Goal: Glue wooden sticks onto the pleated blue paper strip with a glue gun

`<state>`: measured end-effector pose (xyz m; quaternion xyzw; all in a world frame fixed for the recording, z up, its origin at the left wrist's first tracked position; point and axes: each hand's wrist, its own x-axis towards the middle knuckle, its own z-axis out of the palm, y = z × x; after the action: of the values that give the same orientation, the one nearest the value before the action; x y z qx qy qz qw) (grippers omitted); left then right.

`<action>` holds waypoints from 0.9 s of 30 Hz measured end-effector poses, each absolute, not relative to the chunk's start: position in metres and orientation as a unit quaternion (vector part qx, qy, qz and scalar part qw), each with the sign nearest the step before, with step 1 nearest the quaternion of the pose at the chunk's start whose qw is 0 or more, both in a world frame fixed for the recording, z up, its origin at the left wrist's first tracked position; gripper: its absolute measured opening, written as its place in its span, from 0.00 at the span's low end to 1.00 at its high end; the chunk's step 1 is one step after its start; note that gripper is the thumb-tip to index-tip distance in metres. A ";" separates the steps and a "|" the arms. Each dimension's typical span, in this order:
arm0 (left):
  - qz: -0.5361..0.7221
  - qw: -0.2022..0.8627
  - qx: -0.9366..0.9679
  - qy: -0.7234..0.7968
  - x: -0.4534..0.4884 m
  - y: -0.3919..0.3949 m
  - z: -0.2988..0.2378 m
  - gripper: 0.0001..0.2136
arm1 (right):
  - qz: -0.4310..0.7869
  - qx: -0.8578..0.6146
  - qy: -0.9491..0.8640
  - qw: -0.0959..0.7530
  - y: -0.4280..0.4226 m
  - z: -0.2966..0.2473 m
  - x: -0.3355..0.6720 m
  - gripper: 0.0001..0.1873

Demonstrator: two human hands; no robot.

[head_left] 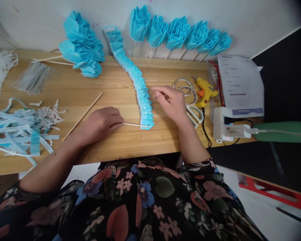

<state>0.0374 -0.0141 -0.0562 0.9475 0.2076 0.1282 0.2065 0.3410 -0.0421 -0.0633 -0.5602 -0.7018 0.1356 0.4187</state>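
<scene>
A long strip of folded blue paper (pixel 136 77) runs from the wall down the wooden table (pixel 115 144) to its near end between my hands. My left hand (pixel 101 123) is closed around a thin wooden stick (pixel 131 125) whose tip meets the strip's near end. My right hand (pixel 172 102) rests beside the strip's lower part on its right, fingers curled and pinched together; what they hold, if anything, is too small to see.
Finished blue paper flowers on sticks (pixel 178 33) lean on the wall, with another bunch (pixel 82 47) lying at left. A loose stick (pixel 82 116), paper offcuts (pixel 20 124), scissors (pixel 195 113), tape rolls (pixel 184 85), a yellow glue gun (pixel 205 92) and a power strip (pixel 224 125) lie around.
</scene>
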 end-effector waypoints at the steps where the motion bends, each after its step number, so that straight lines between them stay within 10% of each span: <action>1: 0.129 0.207 0.947 0.208 0.037 -0.014 -0.056 0.16 | 0.136 -0.557 -0.705 0.417 -0.046 -0.058 0.340 0.14; 11: 0.114 0.214 0.947 0.211 0.037 -0.015 -0.053 0.18 | 0.189 -0.489 -0.812 0.259 -0.107 -0.047 0.349 0.10; 27: 0.158 0.200 0.953 0.163 0.030 -0.006 -0.063 0.18 | 0.037 -0.622 -0.698 0.352 -0.146 -0.053 0.382 0.11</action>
<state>0.0297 -0.0064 -0.0626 0.9531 0.1633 0.1585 0.1997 0.3821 -0.1462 -0.0527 -0.6219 -0.6985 0.0374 0.3520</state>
